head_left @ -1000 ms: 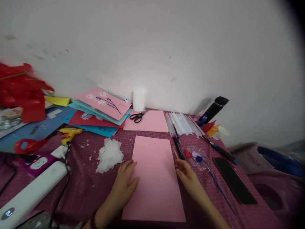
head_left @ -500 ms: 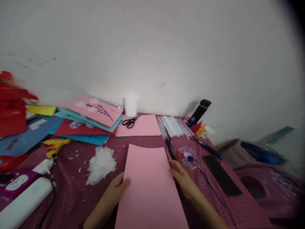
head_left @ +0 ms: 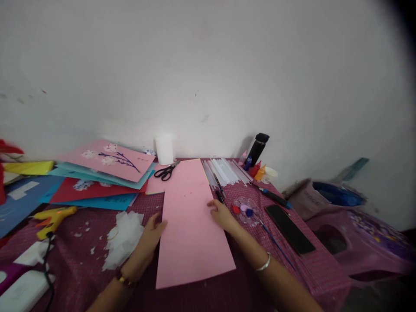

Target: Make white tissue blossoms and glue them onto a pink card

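Observation:
A sheet of pink paper (head_left: 193, 234) is held up in front of me, with a few tiny dark marks on it. My left hand (head_left: 150, 236) grips its left edge, the thumb on the near face and the fingers partly hidden. On the opposite edge, my right hand (head_left: 224, 216) is closed, thumb and fingertips at the border. From my view the sheet's top merges with a stack of pink paper (head_left: 154, 185) behind it, where black scissors (head_left: 165, 172) lie. White tissue-like pieces (head_left: 125, 236) are near my left hand; a paint palette (head_left: 245, 211) is beyond my right.
On the left are decorated cards (head_left: 133, 167), a yellow glue gun (head_left: 53, 219) with its cord, and a white device (head_left: 27, 290). To the right lie a phone (head_left: 289, 229), a blue-handled tool (head_left: 276, 198), a paintbrush (head_left: 277, 245), clear sticks (head_left: 224, 171) and paint bottles (head_left: 260, 173).
The pink sheet has gone from lying flat to being lifted and moved toward the back stack. My left hand has closed on its edge. The view has turned right.

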Available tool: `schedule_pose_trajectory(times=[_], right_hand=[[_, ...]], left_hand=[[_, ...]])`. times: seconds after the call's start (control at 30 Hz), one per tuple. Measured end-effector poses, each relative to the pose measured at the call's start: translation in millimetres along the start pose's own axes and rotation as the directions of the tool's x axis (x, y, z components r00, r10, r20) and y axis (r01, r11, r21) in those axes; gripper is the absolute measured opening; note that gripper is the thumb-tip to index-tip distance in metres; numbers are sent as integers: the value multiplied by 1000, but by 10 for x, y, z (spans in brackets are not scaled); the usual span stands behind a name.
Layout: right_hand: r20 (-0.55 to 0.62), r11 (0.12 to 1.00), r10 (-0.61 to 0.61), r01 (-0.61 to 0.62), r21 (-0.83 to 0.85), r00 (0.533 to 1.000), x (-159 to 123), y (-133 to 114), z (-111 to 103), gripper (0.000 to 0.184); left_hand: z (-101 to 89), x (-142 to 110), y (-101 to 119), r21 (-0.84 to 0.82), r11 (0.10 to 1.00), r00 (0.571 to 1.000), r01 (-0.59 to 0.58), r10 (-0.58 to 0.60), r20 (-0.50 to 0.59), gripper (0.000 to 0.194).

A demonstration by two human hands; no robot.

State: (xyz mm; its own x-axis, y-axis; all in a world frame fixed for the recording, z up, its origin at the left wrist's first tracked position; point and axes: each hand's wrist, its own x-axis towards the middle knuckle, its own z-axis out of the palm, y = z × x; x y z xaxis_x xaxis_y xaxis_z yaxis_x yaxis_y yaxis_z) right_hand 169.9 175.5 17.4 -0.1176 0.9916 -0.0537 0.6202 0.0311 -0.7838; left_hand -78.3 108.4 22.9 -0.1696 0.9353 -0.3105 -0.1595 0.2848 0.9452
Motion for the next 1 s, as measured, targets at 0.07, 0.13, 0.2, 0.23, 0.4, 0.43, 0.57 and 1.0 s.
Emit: schedule_pose_trajectory(times=[0.07,0.13,0.2,0.23,0.4,0.43,0.57,1.0], right_hand=[[15,1000,5,-5,-19,1000,-47,59,16,37],[31,999,3,-2,-35,1000,-131,96,-5,38],[43,993,-22,27,-117,999,-219,80,-63,37],[26,980,-42,46,-194,999,-254,48,-99,37],[-59,826,-247,178,-535,967,-240,-267,-164,36],[-17,806,-284,229,-546,959,-195,-332,-127,37],[158,738,-354,380,-558,922,33,-469,148,51],[209,711,-294,360,-604,933,113,-338,434,53]], left_hand=[[-35,-40,-31,61,998,999,6,-8,46,70],[-64,-92,-57,130,991,990,-12,-6,140,71],[-75,-126,-73,186,982,984,-23,-10,177,71],[-74,-134,-79,212,977,985,-25,-12,174,71],[-57,-120,-81,278,960,986,-39,-8,165,70],[-57,-117,-78,282,958,986,-44,-5,169,69],[-80,-123,-65,357,930,978,-84,10,207,66],[19,-476,-564,722,-229,546,-653,518,659,44]])
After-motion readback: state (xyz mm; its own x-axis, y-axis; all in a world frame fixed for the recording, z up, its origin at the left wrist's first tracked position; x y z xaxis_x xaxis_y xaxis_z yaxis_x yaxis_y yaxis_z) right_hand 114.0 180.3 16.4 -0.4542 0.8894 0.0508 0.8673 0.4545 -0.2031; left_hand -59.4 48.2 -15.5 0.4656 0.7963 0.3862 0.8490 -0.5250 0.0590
